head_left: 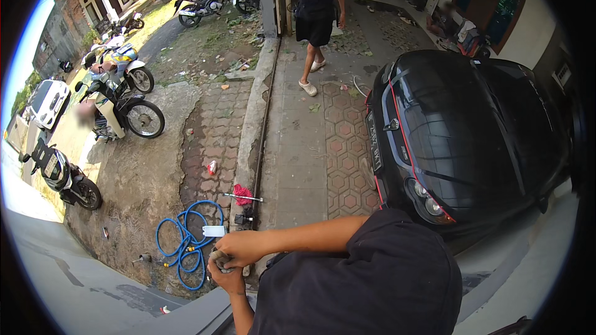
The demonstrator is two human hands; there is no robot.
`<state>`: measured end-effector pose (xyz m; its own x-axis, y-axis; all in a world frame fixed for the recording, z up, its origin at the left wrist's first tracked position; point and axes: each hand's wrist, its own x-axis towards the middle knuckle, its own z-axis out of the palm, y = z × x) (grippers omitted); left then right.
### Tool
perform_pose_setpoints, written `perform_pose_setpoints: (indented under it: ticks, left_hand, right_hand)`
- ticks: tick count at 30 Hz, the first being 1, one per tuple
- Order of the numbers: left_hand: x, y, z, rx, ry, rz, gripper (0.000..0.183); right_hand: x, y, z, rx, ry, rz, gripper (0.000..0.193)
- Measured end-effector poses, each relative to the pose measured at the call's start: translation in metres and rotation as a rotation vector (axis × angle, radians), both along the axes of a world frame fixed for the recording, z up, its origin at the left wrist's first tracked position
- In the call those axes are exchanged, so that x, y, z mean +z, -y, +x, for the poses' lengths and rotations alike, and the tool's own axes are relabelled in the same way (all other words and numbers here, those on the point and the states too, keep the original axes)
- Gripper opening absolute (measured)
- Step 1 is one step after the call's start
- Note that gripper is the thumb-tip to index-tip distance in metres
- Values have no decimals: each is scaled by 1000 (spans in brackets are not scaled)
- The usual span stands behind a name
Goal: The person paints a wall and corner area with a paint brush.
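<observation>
Both my hands meet low in the view, left of centre, around a small grey-brown object (221, 259) whose kind I cannot make out. My right hand (241, 247) comes in from the right and grips its top. From below, my left hand (228, 278) closes on its lower side, fingers curled. Just above the hands is a pale blue-white flat piece (214, 231). A coiled blue hose (180, 236) with yellow fittings lies on the ground to their left. Behind them are a bright red-pink bundle (242, 195) beside a thin pale stick, and a small black object (243, 218).
A black car (478, 136) stands to the right. Several motorbikes (133, 115) are parked at the left, with a white car (48, 104) beyond. A person (320, 12) in dark clothes stands at the far gateway. A metal rail (267, 111) runs along the paving; a grey wall (93, 279) borders the lower left.
</observation>
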<state>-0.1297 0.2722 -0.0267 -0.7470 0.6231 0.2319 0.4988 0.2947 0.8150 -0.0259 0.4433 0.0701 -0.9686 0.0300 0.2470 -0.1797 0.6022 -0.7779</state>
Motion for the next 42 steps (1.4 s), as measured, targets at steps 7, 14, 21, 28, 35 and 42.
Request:
perform_pose_setpoints:
  ticks: [7, 14, 21, 28, 35, 42]
  left_hand:
    - [17, -19, 18, -85, 17, 110, 70]
    - [-12, -19, 19, -98, 8, 65, 81]
    - [-11, -24, 26, -142, 48, 67, 81]
    - [-12, -23, 28, -154, -15, 77, 67]
    - [-1, -32, 37, -210, -8, 80, 67]
    - [13, -37, 41, -215, -70, 67, 73]
  right_hand:
    - [12, -12, 22, -55, 12, 13, 18]
    - [-3, -12, 38, -65, 96, 29, 21]
    - [-7, -16, 50, -80, 107, -19, 22]
    - [-12, -12, 50, -145, -35, -53, 21]
    - [-8, -13, 61, -195, -26, -48, 20]
    - [-18, -14, 62, -266, 157, 148, 12]
